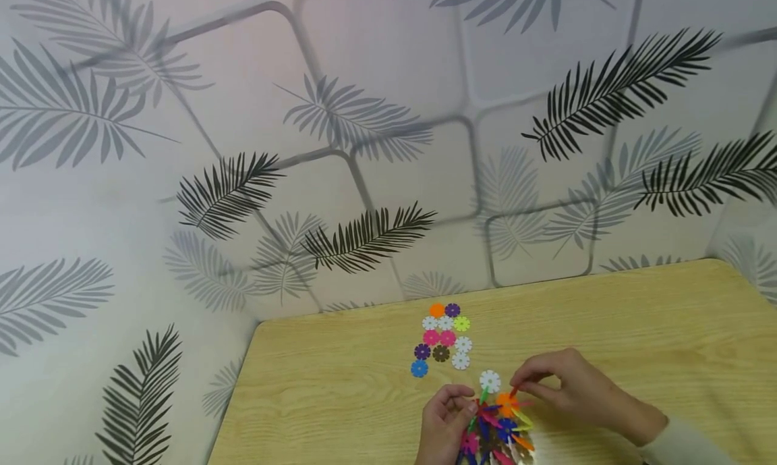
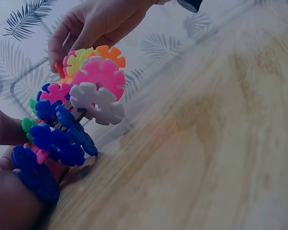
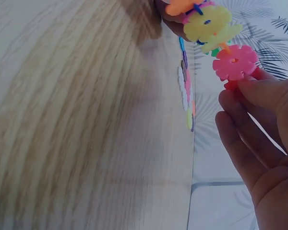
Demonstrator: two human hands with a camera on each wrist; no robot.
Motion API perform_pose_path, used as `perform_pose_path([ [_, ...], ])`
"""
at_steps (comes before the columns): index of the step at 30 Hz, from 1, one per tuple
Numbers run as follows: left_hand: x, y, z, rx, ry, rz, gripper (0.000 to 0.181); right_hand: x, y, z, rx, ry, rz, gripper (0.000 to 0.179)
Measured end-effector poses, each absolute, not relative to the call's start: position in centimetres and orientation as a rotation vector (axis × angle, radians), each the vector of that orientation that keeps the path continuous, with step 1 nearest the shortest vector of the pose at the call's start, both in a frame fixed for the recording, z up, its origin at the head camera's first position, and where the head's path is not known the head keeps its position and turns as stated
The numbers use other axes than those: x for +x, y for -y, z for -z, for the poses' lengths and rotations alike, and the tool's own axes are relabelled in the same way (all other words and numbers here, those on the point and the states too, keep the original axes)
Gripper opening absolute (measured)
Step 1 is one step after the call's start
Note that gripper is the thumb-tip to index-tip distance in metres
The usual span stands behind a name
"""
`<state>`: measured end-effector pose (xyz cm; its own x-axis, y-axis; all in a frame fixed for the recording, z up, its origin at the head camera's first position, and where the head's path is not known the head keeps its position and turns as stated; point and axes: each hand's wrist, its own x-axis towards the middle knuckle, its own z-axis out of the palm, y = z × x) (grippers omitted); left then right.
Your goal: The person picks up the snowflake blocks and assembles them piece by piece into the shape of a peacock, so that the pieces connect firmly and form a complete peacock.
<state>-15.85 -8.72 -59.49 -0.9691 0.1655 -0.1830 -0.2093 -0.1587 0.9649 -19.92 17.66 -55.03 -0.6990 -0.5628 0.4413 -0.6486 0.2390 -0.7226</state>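
A colourful cluster of interlocked notched plastic discs (image 1: 506,430) stands low over the table. My left hand (image 1: 446,421) grips its left side, with thumb and fingers close to blue discs (image 2: 57,143) in the left wrist view. From the right, my right hand (image 1: 564,384) pinches a small red disc (image 3: 230,85) between thumb and fingertips. That red disc meets the edge of a pink disc (image 3: 236,62) on the cluster's outer side. Yellow discs (image 3: 208,24) sit beside the pink one. A white disc (image 1: 490,381) shows just behind the cluster. My palm hides part of its left side.
Several loose flat discs lie in short rows behind the hands, among them a blue disc (image 1: 419,368), a brown disc (image 1: 441,353) and an orange disc (image 1: 438,310). The wooden table (image 1: 315,384) meets a leaf-patterned wall (image 1: 388,181) at its back edge.
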Motion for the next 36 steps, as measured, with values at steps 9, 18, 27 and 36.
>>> perform_pose_path([
  [9, -15.8, 8.8, 59.4, -0.103, -1.889, -2.225, 0.031, -19.8, -17.0, 55.3, 1.253, 2.278, -1.32, 0.03],
  [18, -16.0, 8.8, 59.5, -0.12, -1.893, -2.222, 0.03, -20.1, -17.1, 54.6, 1.345, 2.386, -1.232, 0.028],
  [27, -15.9, 8.6, 59.6, -0.105, -1.813, -2.261, 0.037, -20.2, -17.2, 55.4, 1.238, 2.354, -1.351, 0.03],
  [36, -15.8, 8.5, 59.5, -0.091, -1.757, -2.3, 0.036, -19.7, -17.4, 55.7, 0.933, 2.48, -1.514, 0.022],
])
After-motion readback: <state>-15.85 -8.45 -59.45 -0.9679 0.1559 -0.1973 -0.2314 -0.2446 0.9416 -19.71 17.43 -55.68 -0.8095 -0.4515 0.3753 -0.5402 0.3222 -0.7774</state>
